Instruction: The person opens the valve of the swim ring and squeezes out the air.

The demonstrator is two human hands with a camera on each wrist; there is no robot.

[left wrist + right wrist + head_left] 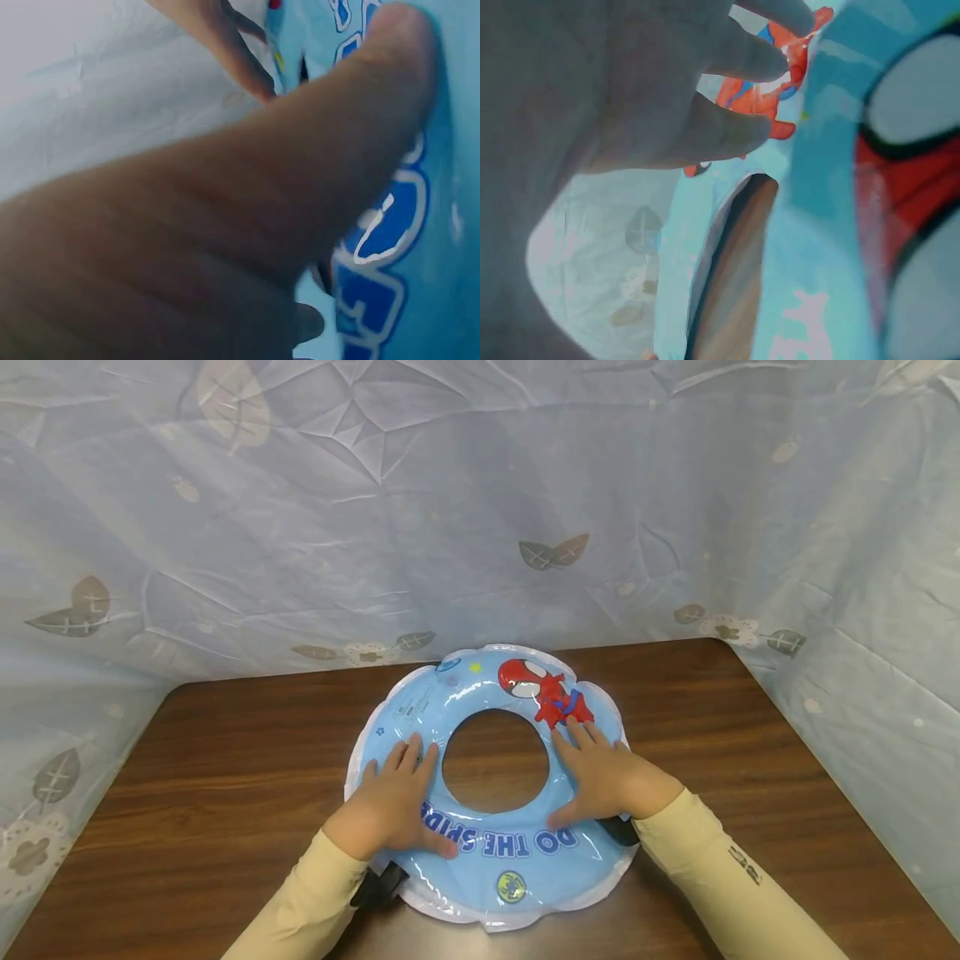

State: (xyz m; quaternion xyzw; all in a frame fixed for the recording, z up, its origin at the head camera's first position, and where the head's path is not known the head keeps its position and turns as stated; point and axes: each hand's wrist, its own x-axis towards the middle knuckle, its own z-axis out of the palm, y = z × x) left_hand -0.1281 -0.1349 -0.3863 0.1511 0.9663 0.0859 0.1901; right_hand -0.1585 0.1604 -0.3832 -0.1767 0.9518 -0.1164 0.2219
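A light blue inflatable swim ring (pixel 570 885) lies on the wooden table (pixel 247 777), with a red cartoon figure and blue lettering that faces away from me. My left hand (pixel 393 806) rests with spread fingers on the ring's left side, its thumb by the lettering. On the right side, my right hand (pixel 607 777) lies flat with its fingertips at the cartoon figure's legs. In the left wrist view, the left hand (pixel 225 217) fills much of the picture in front of the lettering. The right hand (pixel 645 97) has its fingers stretched over the ring in the right wrist view.
A pale curtain (pixel 450 527) with leaf prints hangs behind the table and along its sides. Dark wrist straps show beneath both sleeves, one at the left strap (pixel 378 887). Bare tabletop is seen through the ring's hole.
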